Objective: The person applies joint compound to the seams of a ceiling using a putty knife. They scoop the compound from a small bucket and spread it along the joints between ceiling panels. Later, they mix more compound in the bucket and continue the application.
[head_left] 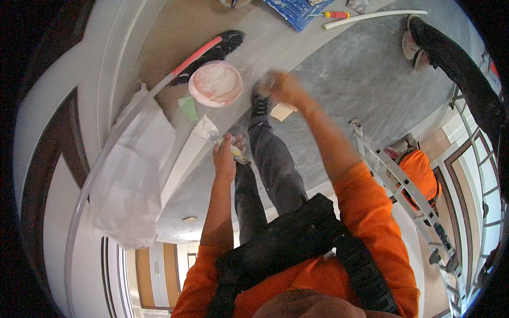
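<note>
My left hand is wrapped round a putty knife with a wide, pale-smeared blade and a yellowish handle. My right hand is blurred and curled over my shoe, around something I cannot make out. A pink-rimmed bowl of whitish material stands just up and left of my left hand, beside a green scrap. A pale flat piece lies below my right hand.
A white plastic sack and long hose are at left. A blue tray, screwdriver and white tube lie at top. At right are an aluminium ladder, a co-worker in orange and another person's legs.
</note>
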Motion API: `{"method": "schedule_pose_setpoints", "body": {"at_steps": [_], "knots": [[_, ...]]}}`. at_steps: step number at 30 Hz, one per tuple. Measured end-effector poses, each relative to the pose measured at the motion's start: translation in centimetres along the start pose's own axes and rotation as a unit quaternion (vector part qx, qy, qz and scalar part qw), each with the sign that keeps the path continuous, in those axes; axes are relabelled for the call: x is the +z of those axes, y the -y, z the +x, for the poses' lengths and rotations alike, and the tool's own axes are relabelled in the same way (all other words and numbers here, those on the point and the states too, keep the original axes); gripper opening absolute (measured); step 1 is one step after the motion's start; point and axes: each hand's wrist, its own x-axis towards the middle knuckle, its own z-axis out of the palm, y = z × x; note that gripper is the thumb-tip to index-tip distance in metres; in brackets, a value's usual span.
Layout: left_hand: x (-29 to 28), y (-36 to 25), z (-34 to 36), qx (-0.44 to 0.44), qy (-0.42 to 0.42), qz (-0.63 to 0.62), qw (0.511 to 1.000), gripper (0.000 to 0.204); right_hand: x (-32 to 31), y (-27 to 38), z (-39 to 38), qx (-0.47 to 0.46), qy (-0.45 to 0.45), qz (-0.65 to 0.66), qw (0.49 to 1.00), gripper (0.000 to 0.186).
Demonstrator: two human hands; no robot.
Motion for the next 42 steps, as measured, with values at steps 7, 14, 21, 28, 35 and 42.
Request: {"method": "schedule_pose_setpoints", "body": {"at_steps": [7,14,21,28,35,42], "knots": [[-5.1,10.0,6.7,0.147,0.02,0.431,0.89,0.04,-13.8,-9.1,18.5,0.024,-0.286,-0.192,0.938,0.04],[-7.7,15.2,6.1,0.25,0.088,0.517,0.814,0.049,-16.7,-7.5,24.6,0.087,-0.234,-0.292,0.923,0.055],[-5.2,12.3,4.1,-0.126,-0.034,0.115,0.985,0.042,-15.0,-8.7,24.5,0.137,-0.287,-0.277,0.907,0.066],[-4.6,6.5,-3.4,-0.066,-0.003,0.1,0.993,0.036,-17.9,-7.4,8.9,-0.044,-0.424,-0.307,0.851,0.047],[-9.5,3.5,-17.1,0.026,0.009,-0.002,1.0,0.035,-6.1,7.9,-11.9,0.139,-0.231,0.509,0.818,0.04],[-23.7,3.0,-28.9,0.098,0.055,-0.057,0.992,0.021,5.5,24.4,-28.7,0.1,-0.102,0.557,0.818,0.033]]}}
